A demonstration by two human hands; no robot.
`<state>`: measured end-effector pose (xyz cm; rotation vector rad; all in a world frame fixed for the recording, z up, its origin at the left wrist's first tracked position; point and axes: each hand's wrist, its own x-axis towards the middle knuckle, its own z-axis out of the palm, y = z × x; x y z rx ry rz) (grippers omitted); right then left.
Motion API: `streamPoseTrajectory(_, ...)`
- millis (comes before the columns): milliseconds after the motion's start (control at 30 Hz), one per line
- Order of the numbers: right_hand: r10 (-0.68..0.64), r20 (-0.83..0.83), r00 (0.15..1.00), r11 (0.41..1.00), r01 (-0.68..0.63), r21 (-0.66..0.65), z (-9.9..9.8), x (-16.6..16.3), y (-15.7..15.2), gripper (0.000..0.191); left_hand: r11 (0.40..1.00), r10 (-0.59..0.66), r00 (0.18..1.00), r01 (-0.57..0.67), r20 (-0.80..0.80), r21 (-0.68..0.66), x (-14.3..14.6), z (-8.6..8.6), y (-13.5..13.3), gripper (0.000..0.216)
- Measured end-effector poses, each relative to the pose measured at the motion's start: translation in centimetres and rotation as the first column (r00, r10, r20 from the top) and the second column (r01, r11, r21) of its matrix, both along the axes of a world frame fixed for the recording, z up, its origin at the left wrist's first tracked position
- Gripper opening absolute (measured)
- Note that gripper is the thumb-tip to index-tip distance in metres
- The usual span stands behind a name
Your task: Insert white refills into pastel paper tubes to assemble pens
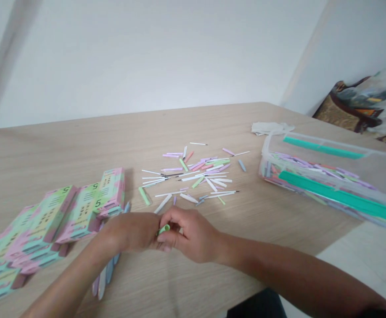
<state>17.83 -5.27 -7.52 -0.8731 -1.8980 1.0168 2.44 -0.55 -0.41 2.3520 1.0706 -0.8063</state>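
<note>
Just above the near part of the table, my two hands meet. Between the thumb and forefinger of my right hand (191,234) is a short green pen tube (164,229), its open end turned toward me. My left hand (136,230) is closed at the tube's other side, its fingertips mostly hidden, so what it grips cannot be made out. Beyond the hands lie loose pen parts: white pen barrels (189,198), thin white refills (160,179), a green cap (144,196) and several purple pieces. Finished-looking blue and purple pens (109,269) lie below my left wrist.
Printed pastel boxes (52,212) are stacked at the left. On the right stands a clear plastic bin (328,172) with green strips, holding many pen parts. A white cloth (270,128) lies behind it. A wall borders the table (80,137); a chair with bags (348,106) is at far right.
</note>
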Motion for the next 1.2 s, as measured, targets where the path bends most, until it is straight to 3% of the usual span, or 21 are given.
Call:
streamPoseTrajectory(167,0.002,-0.149,0.989,0.998,-0.011,-0.062,-1.0,-0.6,-0.3,0.022,1.0,-0.008,1.0,0.008,0.002,0.008,0.2,0.2,0.0,0.034)
streamPoseTrajectory(267,0.117,-0.235,0.965,0.987,-0.14,-0.082,-0.4,0.1,0.3,0.032,0.999,0.025,0.998,-0.024,-0.054,0.031,0.0,0.7,0.2,0.04)
streamPoseTrajectory(333,0.174,-0.091,0.981,0.984,-0.176,-0.024,0.7,2.1,1.3,0.034,0.999,0.046,0.999,-0.046,-0.027,0.002,-0.6,1.0,0.5,0.052)
streamPoseTrajectory(367,0.128,0.064,0.99,0.991,-0.13,0.028,1.3,3.5,2.0,0.029,0.999,0.051,0.999,-0.051,0.003,-0.007,-0.9,1.1,0.6,0.058)
streamPoseTrajectory(400,-0.013,0.232,0.973,0.995,-0.012,0.104,1.8,5.1,2.8,0.02,0.998,0.055,0.998,-0.055,0.027,-0.011,-1.2,1.2,0.8,0.064)
streamPoseTrajectory(467,-0.306,0.507,0.806,0.948,0.211,0.238,2.6,8.6,4.6,0.014,0.998,0.06,0.997,-0.06,0.039,-0.006,-1.8,1.3,0.9,0.071)
streamPoseTrajectory(500,-0.38,0.616,0.69,0.924,0.258,0.281,2.7,10.2,5.4,0.016,0.998,0.06,0.998,-0.06,0.035,-0.004,-2.0,1.3,1.0,0.072)
streamPoseTrajectory(600,-0.39,0.825,0.41,0.919,0.226,0.322,2.1,13.8,6.8,0.017,0.999,0.048,0.999,-0.048,0.025,0.01,-2.4,1.1,1.2,0.074)
streamPoseTrajectory(700,-0.333,0.899,0.285,0.942,0.133,0.307,0.8,15.2,6.6,0.019,0.999,0.037,0.999,-0.038,0.023,0.023,-2.7,0.9,1.4,0.075)
streamPoseTrajectory(1000,-0.331,0.92,0.211,0.943,0.057,0.327,-1.6,16.6,6.0,0.017,0.999,0.027,0.999,-0.027,0.018,0.017,-3.6,1.2,1.3,0.076)
streamPoseTrajectory(1200,-0.344,0.915,0.209,0.937,0.016,0.348,-1.5,17.0,5.8,0.013,0.999,0.014,1.0,-0.015,0.024,0.048,-3.7,1.2,1.1,0.073)
